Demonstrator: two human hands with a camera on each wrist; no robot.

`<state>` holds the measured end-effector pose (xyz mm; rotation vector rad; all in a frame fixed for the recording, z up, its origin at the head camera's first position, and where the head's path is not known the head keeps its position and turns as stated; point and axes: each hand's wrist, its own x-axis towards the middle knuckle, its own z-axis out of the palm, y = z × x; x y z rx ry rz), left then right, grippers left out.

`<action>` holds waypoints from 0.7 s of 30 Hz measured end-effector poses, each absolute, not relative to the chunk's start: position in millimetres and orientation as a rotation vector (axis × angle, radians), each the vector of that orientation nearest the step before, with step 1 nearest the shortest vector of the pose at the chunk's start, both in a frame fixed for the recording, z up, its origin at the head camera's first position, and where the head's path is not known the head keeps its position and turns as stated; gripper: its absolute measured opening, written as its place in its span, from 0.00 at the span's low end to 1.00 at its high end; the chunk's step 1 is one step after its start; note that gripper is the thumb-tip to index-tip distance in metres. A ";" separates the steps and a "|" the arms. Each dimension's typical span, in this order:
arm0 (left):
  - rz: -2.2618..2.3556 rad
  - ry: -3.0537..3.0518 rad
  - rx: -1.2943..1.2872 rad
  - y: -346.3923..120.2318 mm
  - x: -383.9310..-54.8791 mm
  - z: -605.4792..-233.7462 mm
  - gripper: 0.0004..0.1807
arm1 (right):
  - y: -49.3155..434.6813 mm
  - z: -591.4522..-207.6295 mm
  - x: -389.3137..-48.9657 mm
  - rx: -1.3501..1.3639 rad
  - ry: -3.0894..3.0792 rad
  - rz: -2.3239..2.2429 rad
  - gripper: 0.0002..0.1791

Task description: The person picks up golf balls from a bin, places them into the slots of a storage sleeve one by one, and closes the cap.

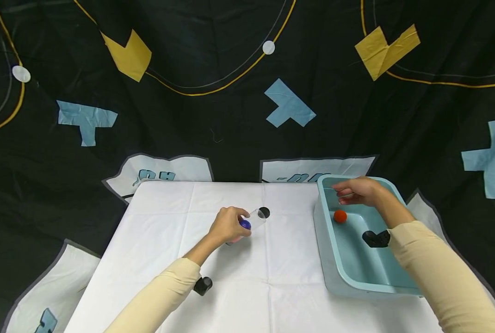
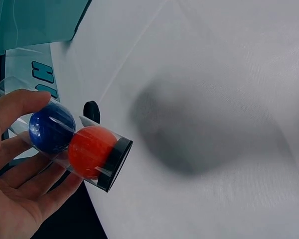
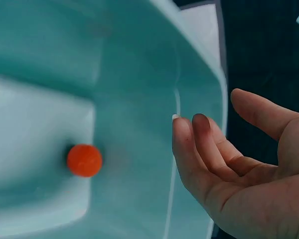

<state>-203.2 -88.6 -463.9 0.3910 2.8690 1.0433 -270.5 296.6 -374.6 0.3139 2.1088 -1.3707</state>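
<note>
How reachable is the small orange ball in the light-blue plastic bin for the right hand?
Probably yes: the empty right hand is over the open bin, with nothing visible between it and the ball.

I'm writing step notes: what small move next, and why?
Perhaps lower the right hand to the orange ball in the teal bin: that hand hangs empty, and the left hand holds a clear tube, seemingly uncapped at one end, with space past its blue ball.
</note>
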 end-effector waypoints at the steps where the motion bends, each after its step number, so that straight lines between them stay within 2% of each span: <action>1: 1.043 2.870 0.390 -88.9 -203.1 -463.7 0.25 | 299.8 -377.1 -270.2 0.329 2.101 -1.373 0.29; 15: 1.003 2.901 0.405 -94.4 -203.0 -463.7 0.25 | 324.8 -415.1 -267.4 0.455 2.114 -1.358 0.33; 21: 1.004 2.895 0.393 -95.2 -200.9 -463.7 0.25 | 332.6 -435.1 -264.3 0.467 2.122 -1.333 0.31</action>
